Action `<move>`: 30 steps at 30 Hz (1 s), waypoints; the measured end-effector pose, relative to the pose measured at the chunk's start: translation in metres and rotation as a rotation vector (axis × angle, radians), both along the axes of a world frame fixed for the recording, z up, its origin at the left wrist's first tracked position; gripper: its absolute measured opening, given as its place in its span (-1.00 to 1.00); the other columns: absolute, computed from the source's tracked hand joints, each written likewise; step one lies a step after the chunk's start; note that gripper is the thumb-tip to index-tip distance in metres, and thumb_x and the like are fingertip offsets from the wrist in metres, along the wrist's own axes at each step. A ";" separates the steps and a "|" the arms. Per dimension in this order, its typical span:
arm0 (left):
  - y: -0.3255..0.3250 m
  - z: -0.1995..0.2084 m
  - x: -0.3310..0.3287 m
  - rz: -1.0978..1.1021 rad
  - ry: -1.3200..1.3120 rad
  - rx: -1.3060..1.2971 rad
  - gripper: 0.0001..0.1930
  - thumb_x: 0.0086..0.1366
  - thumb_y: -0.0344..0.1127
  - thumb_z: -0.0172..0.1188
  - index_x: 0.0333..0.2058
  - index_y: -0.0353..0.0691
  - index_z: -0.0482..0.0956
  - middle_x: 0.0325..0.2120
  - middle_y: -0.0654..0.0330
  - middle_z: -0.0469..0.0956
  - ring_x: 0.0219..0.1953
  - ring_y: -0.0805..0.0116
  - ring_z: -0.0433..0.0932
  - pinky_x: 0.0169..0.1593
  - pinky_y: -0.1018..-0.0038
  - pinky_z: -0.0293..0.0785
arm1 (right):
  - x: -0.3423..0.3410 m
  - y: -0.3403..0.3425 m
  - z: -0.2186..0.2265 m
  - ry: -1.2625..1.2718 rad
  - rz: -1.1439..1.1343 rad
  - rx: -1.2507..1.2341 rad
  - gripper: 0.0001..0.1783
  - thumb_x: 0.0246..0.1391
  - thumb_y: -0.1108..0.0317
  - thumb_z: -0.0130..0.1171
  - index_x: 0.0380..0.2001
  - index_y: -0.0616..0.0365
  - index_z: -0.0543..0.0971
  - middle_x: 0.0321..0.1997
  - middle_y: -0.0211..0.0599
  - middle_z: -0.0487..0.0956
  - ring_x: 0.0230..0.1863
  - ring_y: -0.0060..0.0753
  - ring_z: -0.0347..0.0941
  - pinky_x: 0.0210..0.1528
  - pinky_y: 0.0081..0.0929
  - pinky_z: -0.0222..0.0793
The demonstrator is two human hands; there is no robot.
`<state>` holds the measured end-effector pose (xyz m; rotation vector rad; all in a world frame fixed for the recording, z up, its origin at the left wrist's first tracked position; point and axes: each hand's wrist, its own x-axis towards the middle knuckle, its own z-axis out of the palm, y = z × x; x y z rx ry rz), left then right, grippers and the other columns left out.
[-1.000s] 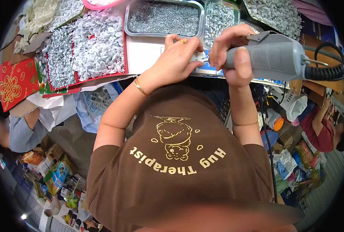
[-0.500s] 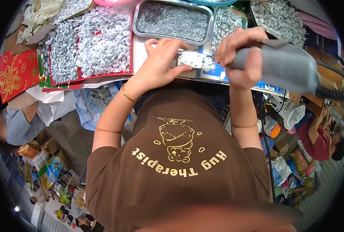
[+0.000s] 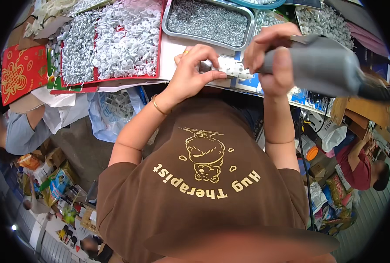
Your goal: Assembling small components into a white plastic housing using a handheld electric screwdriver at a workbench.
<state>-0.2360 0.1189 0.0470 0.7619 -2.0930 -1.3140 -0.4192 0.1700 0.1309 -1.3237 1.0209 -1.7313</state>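
My left hand (image 3: 191, 73) has its thumb and index finger closed on the left end of a small white block (image 3: 235, 68) dotted with dark spots or holes. Wrapped in my right hand (image 3: 271, 63) is a grey power screwdriver (image 3: 315, 70), its cord running off to the right. The tool points left toward the block's right end, where my fingers hide its tip. Whether tip and block touch cannot be seen. A blue and white printed sheet (image 3: 257, 83) lies under the block on the bench.
A metal tray (image 3: 164, 27) of small screws stands just beyond my hands. To its left, a red box (image 3: 161, 48) holds white round-headed pieces and metal screws. More small parts (image 3: 324, 26) are heaped at the far right. Two people (image 3: 21, 129) (image 3: 357, 160) sit at either side.
The bench and its trays have shifted slightly right in the picture. Both hands keep their holds, and the screwdriver stays at the block's right end, a little closer to it.
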 end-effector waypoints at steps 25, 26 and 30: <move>0.014 0.002 -0.001 0.118 -0.168 -0.019 -0.63 -0.01 -0.12 0.52 -0.26 -0.03 0.60 -0.33 0.38 0.59 -0.14 0.38 0.50 0.09 0.27 0.04 | 0.031 -0.021 -0.023 0.058 0.077 -0.005 -0.56 0.24 0.04 0.15 -0.22 0.26 0.39 -0.65 -0.39 0.38 -0.70 -0.61 0.30 -0.62 -0.62 0.28; 0.018 0.001 -0.001 0.152 -0.149 -0.126 -0.64 -0.01 -0.15 0.51 -0.25 -0.05 0.59 -0.32 0.37 0.59 -0.14 0.35 0.50 0.09 0.24 0.05 | 0.031 -0.020 -0.025 0.044 0.051 -0.019 -0.57 0.24 0.05 0.15 -0.22 0.27 0.39 -0.65 -0.37 0.38 -0.70 -0.59 0.30 -0.62 -0.61 0.29; 0.024 -0.010 0.001 0.211 -0.080 -0.379 -0.64 -0.01 -0.23 0.46 -0.21 -0.08 0.59 -0.29 0.34 0.61 -0.12 0.30 0.51 0.11 0.19 0.04 | 0.042 -0.007 0.008 -0.006 0.096 0.041 -0.54 0.19 -0.04 0.22 -0.36 0.17 0.38 -0.64 -0.39 0.37 -0.65 -0.58 0.29 -0.59 -0.62 0.27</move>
